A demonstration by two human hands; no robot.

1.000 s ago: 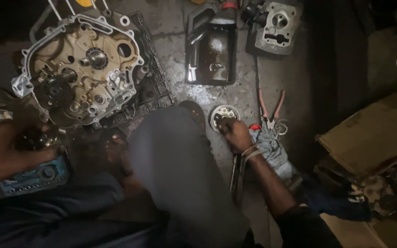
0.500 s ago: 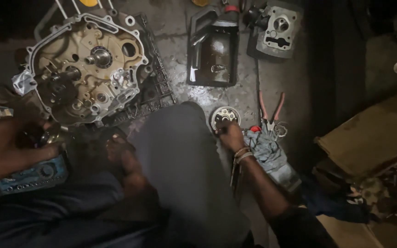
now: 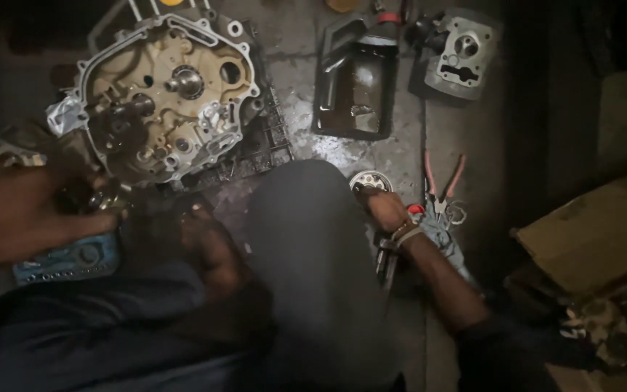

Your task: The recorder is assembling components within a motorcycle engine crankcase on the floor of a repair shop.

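Round clutch-like disc (image 3: 370,181) on floor at 12 o'clock of right hand (image 3: 386,211), fingers touching it, grip unclear; lifting needs firm pinch.

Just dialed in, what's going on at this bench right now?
A person sits on the floor over stripped engine parts. The right hand reaches onto a small round metal part beside the red-handled pliers. The left hand holds a small dark part, too blurred to identify, above a blue gasket. An open engine crankcase lies ahead, with a dark oil tray and a cylinder head farther right.
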